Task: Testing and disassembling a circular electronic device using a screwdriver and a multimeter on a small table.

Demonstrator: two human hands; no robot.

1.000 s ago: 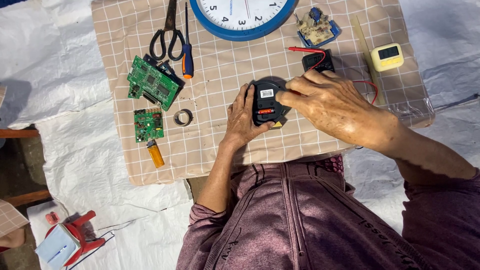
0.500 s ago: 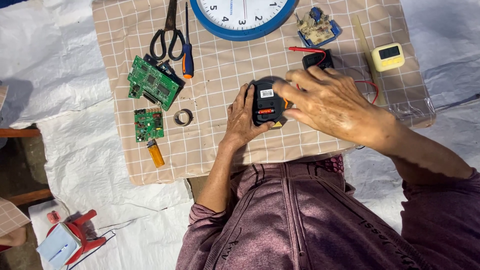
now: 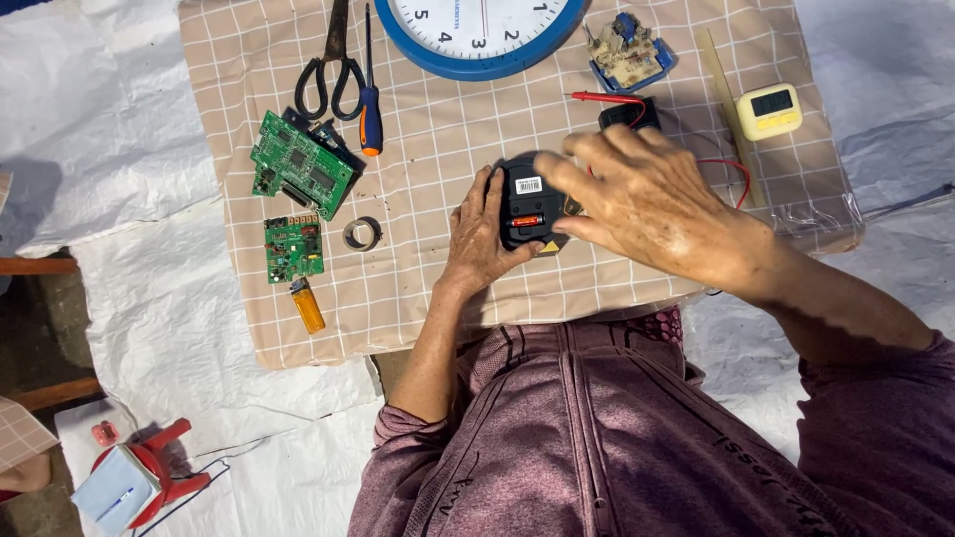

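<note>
A black, rounded multimeter-like device (image 3: 527, 202) with a small white label and a red strip lies on the beige checked cloth (image 3: 428, 149). My left hand (image 3: 479, 239) holds its left side, thumb under its lower edge. My right hand (image 3: 647, 204) covers its right side, fingers curled over the top and thumb at the lower right. A red test lead (image 3: 607, 98) and a red wire (image 3: 734, 174) run out from behind my right hand.
Two green circuit boards (image 3: 301, 166) (image 3: 293, 249), scissors (image 3: 331, 68), an orange-handled screwdriver (image 3: 370, 109), a tape ring (image 3: 362, 235), an orange lighter (image 3: 308, 308), a blue-rimmed wall clock (image 3: 477, 30), a yellow timer (image 3: 769, 109), a small blue board (image 3: 629, 52). A red stool (image 3: 149, 467) stands lower left.
My right hand's fingers have shifted slightly over the device's top; the device and my left hand stay in place.
</note>
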